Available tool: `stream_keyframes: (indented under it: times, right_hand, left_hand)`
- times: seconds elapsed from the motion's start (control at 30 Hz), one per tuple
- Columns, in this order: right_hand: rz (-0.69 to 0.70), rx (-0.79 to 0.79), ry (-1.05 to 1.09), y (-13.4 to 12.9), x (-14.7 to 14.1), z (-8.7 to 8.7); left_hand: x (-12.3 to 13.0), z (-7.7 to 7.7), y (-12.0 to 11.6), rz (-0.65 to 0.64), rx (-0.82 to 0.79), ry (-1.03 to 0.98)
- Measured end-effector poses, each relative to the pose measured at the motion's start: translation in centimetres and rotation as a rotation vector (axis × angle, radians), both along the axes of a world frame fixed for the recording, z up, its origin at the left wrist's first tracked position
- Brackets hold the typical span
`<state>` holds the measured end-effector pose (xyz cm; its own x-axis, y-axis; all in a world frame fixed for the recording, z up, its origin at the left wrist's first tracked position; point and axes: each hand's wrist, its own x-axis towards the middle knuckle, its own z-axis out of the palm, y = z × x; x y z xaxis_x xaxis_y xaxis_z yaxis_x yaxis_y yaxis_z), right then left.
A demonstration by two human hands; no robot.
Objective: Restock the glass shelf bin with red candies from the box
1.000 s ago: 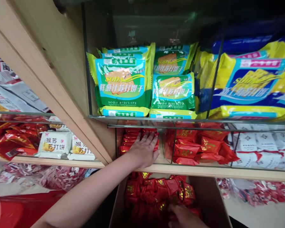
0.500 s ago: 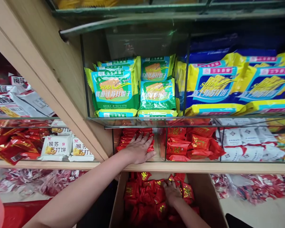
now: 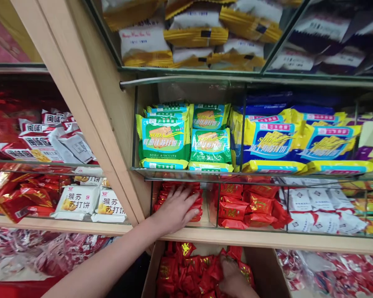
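Note:
My left hand (image 3: 178,209) lies on a row of small red packets (image 3: 164,199) in a lower shelf compartment, its fingers stretched out and a little apart. Below the shelf edge stands a cardboard box (image 3: 269,271) holding many red packets with gold print (image 3: 186,273). Inside it, my right hand (image 3: 231,275) reaches down among the packets at the right side. Its fingertips are hidden and slightly blurred, so whether they grip a packet cannot be made out.
Above are green soda biscuit packs (image 3: 163,138) and blue-yellow packs (image 3: 269,142) behind a glass shelf edge (image 3: 186,176). More red packets (image 3: 233,207) and white packets (image 3: 317,207) fill compartments to the right. A wooden upright (image 3: 90,103) divides off white biscuit packs (image 3: 76,200) at left.
The view has tilted upward, showing more of the upper shelf. My left hand stays on the red packets. My right hand has sunk its fingers deeper among the packets in the box.

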<state>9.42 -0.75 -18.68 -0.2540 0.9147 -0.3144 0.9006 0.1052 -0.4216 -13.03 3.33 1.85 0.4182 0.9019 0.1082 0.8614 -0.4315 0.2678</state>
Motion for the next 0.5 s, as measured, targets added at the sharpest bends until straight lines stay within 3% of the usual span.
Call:
stream_keyframes:
  times: [0.07,0.17,0.2,0.3,0.37,0.5]
  right_hand:
    - [0.019,-0.047,0.187,-1.0,0.7,2.7]
    - [0.023,-0.190,0.779,-2.9,1.4,8.6]
    - [-0.009,-0.158,0.844,-3.3,1.4,10.7]
    - [-0.077,0.136,0.737,-3.7,0.7,15.7]
    - [-0.106,0.211,0.774,-3.4,0.3,17.2]
    - [-0.340,0.205,1.007,-2.7,-0.2,17.1]
  left_hand:
    - [0.4,0.6,-2.3,-0.100,0.052,-0.177]
    - [1.4,1.1,-5.8,-0.076,-0.125,-0.504]
    - [1.9,1.1,-6.6,-0.047,-0.236,-0.602]
    - [3.4,0.7,-7.2,-0.050,-0.610,-0.937]
    - [4.4,0.3,-6.8,-0.043,-0.775,-1.140]
    - [5.2,-0.1,-5.8,0.052,-0.813,-1.324]
